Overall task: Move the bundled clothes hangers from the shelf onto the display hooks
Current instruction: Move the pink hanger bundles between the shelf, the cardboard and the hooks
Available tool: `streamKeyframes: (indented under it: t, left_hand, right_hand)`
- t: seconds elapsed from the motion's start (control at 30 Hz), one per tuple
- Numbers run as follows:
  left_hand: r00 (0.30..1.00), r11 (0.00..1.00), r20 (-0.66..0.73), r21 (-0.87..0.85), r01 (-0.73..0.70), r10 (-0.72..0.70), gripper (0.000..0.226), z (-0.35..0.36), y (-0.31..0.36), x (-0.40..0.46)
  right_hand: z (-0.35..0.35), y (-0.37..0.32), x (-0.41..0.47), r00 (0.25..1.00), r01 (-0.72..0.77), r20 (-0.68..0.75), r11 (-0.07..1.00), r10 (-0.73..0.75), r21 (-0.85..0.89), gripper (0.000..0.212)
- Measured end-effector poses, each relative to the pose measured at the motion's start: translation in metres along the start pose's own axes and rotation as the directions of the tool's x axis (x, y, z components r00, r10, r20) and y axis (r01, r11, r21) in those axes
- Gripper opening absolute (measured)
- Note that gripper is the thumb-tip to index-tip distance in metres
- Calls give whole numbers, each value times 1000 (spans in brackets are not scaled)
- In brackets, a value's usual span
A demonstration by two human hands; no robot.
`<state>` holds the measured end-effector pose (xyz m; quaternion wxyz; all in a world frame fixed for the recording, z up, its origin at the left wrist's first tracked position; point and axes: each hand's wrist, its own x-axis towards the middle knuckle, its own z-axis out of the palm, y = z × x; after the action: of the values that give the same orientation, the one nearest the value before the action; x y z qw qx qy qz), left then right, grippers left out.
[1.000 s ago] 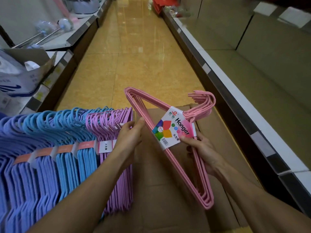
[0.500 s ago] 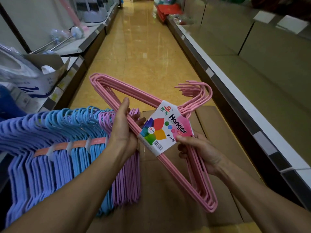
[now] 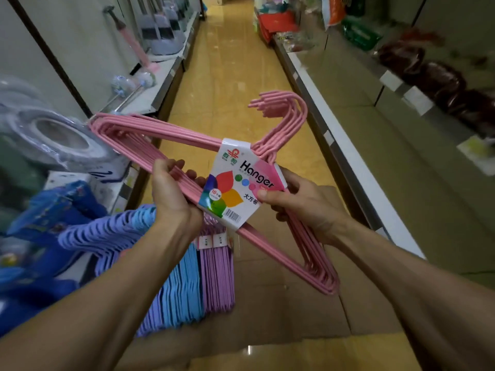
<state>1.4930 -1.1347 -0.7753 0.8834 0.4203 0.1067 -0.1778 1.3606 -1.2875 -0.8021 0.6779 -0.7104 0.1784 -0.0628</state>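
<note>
A bundle of pink hangers (image 3: 171, 135) wrapped in a white "Hanger" paper label (image 3: 241, 183) is held up in front of me, hooks pointing up and right. My left hand (image 3: 171, 194) grips the bundle's lower bar left of the label. My right hand (image 3: 302, 202) grips the bundle at the label's right edge, thumb on the paper. Below my left arm hang more bundles: purple hangers (image 3: 217, 266), light blue hangers (image 3: 182, 287) and lilac-blue hangers (image 3: 107, 234), side by side. The hooks that carry them are hidden.
A flattened cardboard sheet (image 3: 267, 311) lies on the yellow tiled aisle floor (image 3: 230, 76). Shelving with goods runs along the left (image 3: 150, 92), with a plastic-wrapped roll (image 3: 59, 137) close by. A long low shelf edge (image 3: 345, 145) runs along the right.
Both hands have lifted the pink bundle higher and tipped it flatter. The view has risen, so the hanging bundles now sit lower in the frame. My left hand has closed round the bar.
</note>
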Motion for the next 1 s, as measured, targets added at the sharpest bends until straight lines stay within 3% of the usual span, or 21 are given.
streamKeyframes:
  t: [0.27, 0.43, 0.6, 0.77, 1.0]
  left_hand:
    - [998, 999, 41, -13, -41, 42, 25, 140, 192, -93]
    - [992, 992, 56, -53, -111, 114, 22, 221, 315, -158]
    - [984, 983, 36, -57, -175, 177, 22, 287, 425, -219]
    - [972, 975, 81, -3, -220, 220, 22, 334, 511, -282]
    - [951, 958, 149, 56, -283, 272, 23, 360, 576, -360]
  right_hand:
    - [-7, -258, -46, 996, 91, 20, 996, -91, 5, 46]
    - [-2, -419, -72, 976, 217, -7, 972, -218, -87, 79]
    - [7, -559, -98, 958, 285, 5, 950, -287, -128, 65]
    - [17, -656, -137, 941, 336, 20, 929, -337, -154, 51]
    - [29, -728, -193, 917, 397, 27, 909, -397, -126, 47]
